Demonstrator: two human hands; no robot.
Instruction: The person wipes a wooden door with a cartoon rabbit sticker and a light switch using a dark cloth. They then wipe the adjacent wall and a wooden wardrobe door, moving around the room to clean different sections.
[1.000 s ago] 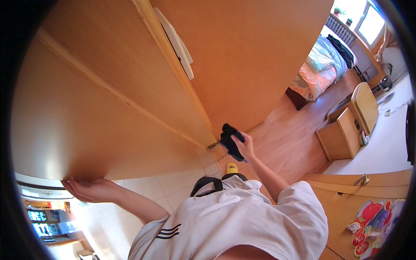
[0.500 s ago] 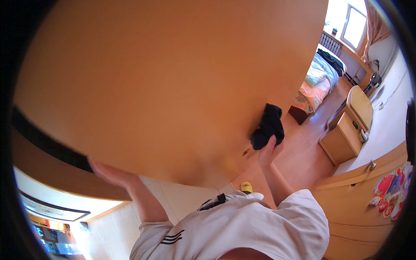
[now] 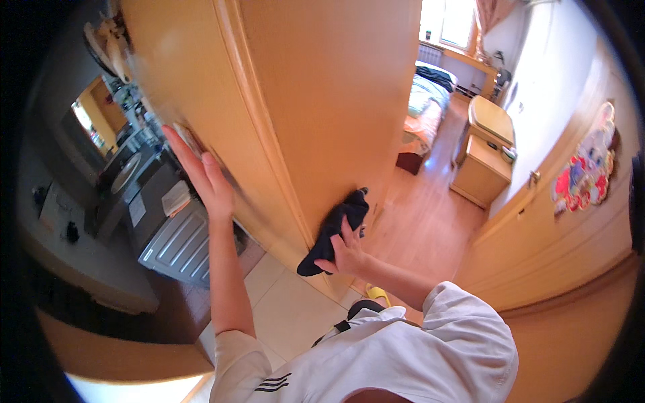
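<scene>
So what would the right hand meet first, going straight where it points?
Probably the flat, tan wooden panel, beyond the crumpled black cloth the right hand holds; depth is unclear.

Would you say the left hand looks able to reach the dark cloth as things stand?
Probably yes: the left hand seems to have open space toward the dark cloth, though the right hand covers part of it.

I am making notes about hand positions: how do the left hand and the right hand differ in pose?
The left hand is open and outstretched, while the right hand curls around a black cloth. The left hand is higher in the picture; the right hand is lower, nearer the yellow slipper. Both are bare and close to the wooden panelling.
</scene>
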